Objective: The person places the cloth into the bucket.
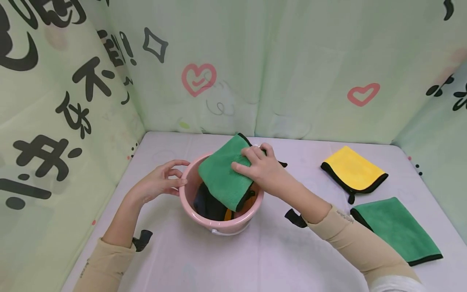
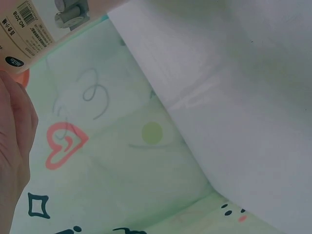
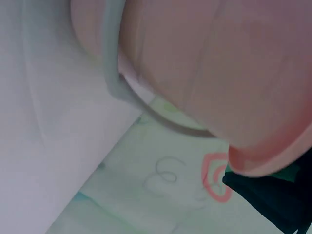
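Observation:
A pink bucket stands on the table, tilted slightly. At its left rim my left hand grips the edge with curled fingers and thumb. Over the bucket's mouth my right hand holds a green cloth with black edging by its upper right part. The cloth hangs partly into the bucket. Below it, inside, lie a dark cloth and a bit of orange-yellow fabric. The left wrist view shows a printed label on the bucket beside the left hand.
To the right on the table lie a yellow cloth with black edging and a second green cloth, near the right forearm. The bucket's white handle hangs down its side. A printed curtain encloses the table at back and sides.

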Motion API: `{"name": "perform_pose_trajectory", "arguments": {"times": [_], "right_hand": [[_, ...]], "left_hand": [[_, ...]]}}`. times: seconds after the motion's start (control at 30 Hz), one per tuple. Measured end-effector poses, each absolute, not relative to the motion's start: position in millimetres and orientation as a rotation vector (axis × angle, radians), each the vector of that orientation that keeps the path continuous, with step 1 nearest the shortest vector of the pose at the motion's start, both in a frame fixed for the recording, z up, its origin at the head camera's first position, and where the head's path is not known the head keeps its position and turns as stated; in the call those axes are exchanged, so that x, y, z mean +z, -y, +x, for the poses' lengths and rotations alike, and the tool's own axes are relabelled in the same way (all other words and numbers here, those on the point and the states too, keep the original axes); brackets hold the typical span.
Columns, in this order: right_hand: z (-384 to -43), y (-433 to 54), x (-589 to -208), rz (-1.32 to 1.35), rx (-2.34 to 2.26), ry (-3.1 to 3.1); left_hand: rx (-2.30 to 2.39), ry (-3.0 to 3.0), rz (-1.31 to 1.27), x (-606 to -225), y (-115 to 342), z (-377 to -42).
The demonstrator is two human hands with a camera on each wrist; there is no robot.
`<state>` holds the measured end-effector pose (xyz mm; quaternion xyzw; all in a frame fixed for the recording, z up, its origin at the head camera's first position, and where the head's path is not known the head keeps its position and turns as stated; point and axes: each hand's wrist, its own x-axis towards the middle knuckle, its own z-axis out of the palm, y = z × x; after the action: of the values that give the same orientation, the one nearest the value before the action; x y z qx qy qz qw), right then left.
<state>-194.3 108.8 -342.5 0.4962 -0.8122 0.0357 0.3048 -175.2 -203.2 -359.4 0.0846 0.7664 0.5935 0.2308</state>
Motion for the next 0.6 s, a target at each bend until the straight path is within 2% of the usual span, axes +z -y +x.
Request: {"name": "perform_pose_trajectory", "arguments": {"times": [0.6], "right_hand": [[-181, -76, -346, 1.557, -0.211, 2.374]], "left_hand": [[1.641, -2.085, 0.226, -361, 203, -176]]}}
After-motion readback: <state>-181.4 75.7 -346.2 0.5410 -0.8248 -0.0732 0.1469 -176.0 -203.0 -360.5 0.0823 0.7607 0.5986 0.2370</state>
